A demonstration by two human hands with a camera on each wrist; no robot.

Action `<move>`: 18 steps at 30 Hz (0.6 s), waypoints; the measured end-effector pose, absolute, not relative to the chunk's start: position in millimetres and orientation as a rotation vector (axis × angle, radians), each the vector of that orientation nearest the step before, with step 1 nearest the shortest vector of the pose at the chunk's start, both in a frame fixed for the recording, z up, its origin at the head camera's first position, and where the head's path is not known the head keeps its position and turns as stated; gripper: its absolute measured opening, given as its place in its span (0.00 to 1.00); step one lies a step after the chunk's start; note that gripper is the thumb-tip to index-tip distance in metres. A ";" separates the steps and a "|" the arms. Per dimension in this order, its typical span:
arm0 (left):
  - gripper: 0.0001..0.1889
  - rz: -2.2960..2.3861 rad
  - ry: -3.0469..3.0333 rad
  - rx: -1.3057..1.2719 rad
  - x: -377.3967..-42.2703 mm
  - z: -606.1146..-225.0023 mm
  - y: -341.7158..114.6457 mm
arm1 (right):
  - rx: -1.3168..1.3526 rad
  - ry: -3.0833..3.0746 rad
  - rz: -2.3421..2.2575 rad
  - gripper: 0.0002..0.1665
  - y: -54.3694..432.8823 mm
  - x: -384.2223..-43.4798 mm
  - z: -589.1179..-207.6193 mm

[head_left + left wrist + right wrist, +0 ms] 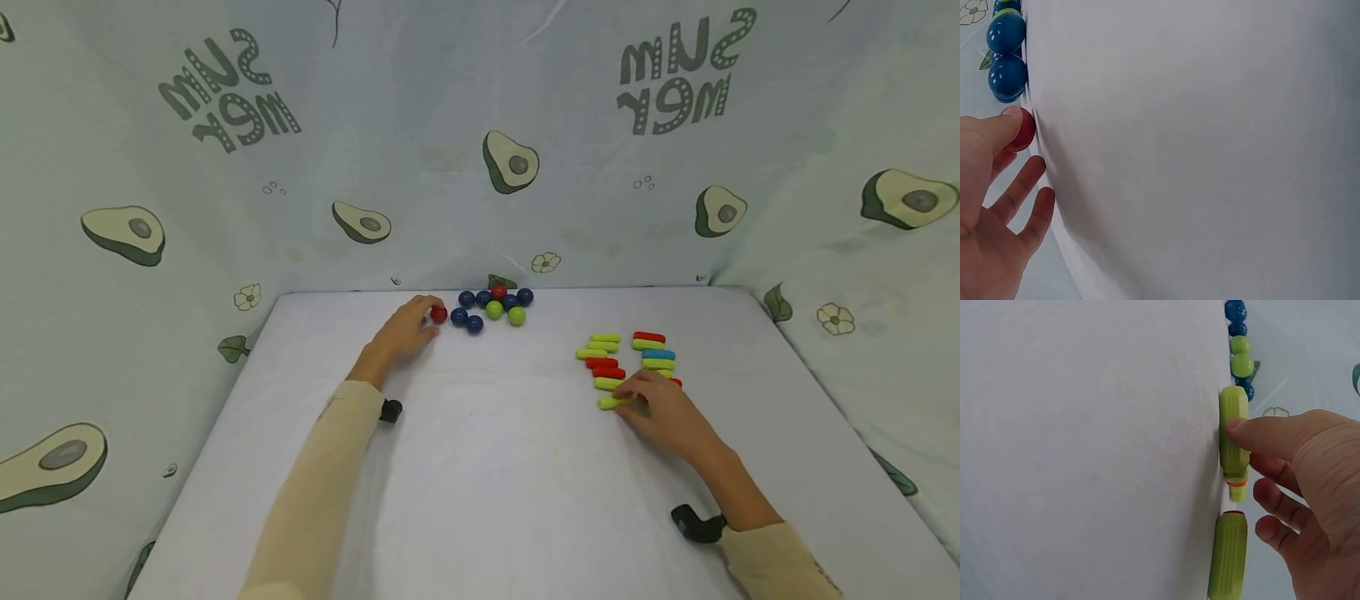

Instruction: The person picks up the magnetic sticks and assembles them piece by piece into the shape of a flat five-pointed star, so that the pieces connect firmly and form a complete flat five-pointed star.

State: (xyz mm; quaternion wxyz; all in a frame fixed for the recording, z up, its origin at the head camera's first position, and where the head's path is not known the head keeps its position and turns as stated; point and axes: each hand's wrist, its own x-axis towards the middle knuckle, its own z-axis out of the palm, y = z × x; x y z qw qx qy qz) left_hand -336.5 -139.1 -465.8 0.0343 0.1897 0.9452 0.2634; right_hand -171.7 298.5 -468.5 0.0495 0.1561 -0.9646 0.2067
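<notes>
At the back of the table my left hand (408, 327) pinches a shiny red ball (439, 315) between thumb and index finger. The left wrist view shows the thumb on this red ball (1025, 132), the other fingers spread below it. Over on the right, my right hand (663, 412) holds a short yellow-green stick (610, 403) at the near end of a column of sticks. Up close, the thumb lies on the ribbed yellow-green stick (1234, 403), with fingertips behind it. Another yellow-green stick (1229, 556) lies below it in that view.
Beside the left hand sit several dark blue balls (459, 317), with green balls (517, 316) and another red ball (498, 292) among them. Red sticks (608, 372), a blue stick (658, 355) and more yellow-green ones lie in two columns. A patterned cloth (435, 167) hangs behind the white table (480, 483).
</notes>
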 end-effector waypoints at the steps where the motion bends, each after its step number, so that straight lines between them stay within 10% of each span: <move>1: 0.19 0.824 2.913 0.575 -336.0 -465.3 -138.7 | 0.474 -2.938 0.619 0.12 298.0 -171.7 -468.9; 18: 0.20 0.949 2.825 0.541 -300.8 -465.5 -145.2 | 0.570 -3.036 0.651 0.16 257.8 -179.2 -467.8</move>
